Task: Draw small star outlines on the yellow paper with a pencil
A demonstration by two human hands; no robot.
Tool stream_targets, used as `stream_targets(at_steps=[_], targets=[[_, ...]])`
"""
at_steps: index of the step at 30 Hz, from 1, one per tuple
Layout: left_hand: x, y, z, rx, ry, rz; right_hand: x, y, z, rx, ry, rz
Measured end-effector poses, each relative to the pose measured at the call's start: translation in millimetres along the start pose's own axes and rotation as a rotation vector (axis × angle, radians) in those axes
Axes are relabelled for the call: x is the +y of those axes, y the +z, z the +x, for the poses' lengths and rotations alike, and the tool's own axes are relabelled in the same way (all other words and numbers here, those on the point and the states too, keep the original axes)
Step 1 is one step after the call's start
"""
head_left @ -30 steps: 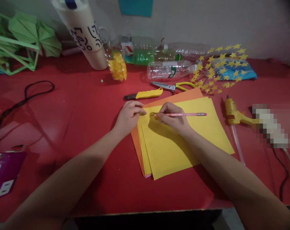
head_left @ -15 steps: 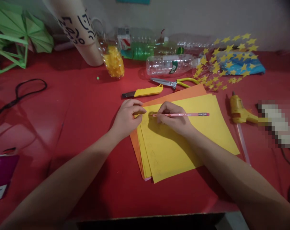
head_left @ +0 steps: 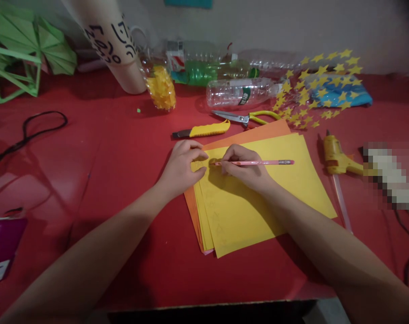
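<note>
Pinched around a pink pencil (head_left: 275, 162), the right hand (head_left: 246, 167) rests on the top yellow sheet (head_left: 258, 198) in the head view, its thumb and fingers closed near the pencil's tip. The tip points left and sits near the sheet's upper left corner, while the eraser end points right. Faint pencilled star outlines run down the left side of that sheet. The left hand (head_left: 182, 166) is open, fingers and thumb curved and apart, over the upper left edge of the paper and just beside the tip. Under the top sheet lie more yellow sheets and an orange sheet (head_left: 258, 133), fanned out on the red tabletop (head_left: 123, 252). Beyond the paper lie a yellow craft knife (head_left: 209, 129), yellow-handled scissors (head_left: 236, 117) and a clear bottle (head_left: 238, 92) on its side. Yellow stars (head_left: 322, 81) spread near a blue packet (head_left: 356, 96) at the back right, and a yellow glue gun (head_left: 334, 155) lies right of the sheets. Farther left, a container of yellow pieces (head_left: 162, 87) is near a pale tumbler (head_left: 123, 54).
</note>
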State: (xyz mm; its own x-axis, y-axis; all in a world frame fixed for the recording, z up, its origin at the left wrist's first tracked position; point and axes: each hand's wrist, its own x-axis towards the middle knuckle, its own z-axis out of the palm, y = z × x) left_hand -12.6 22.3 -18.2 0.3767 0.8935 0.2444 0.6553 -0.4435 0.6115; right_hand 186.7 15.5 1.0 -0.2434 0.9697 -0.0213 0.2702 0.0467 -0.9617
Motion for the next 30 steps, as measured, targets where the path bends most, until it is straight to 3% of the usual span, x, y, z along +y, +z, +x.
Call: stream_targets(at_steps=[30], targets=[[2.2,0.4,-0.3,-0.017,-0.006,0.004,4.3,3.6,0.9,0.074,0.031,0.038]])
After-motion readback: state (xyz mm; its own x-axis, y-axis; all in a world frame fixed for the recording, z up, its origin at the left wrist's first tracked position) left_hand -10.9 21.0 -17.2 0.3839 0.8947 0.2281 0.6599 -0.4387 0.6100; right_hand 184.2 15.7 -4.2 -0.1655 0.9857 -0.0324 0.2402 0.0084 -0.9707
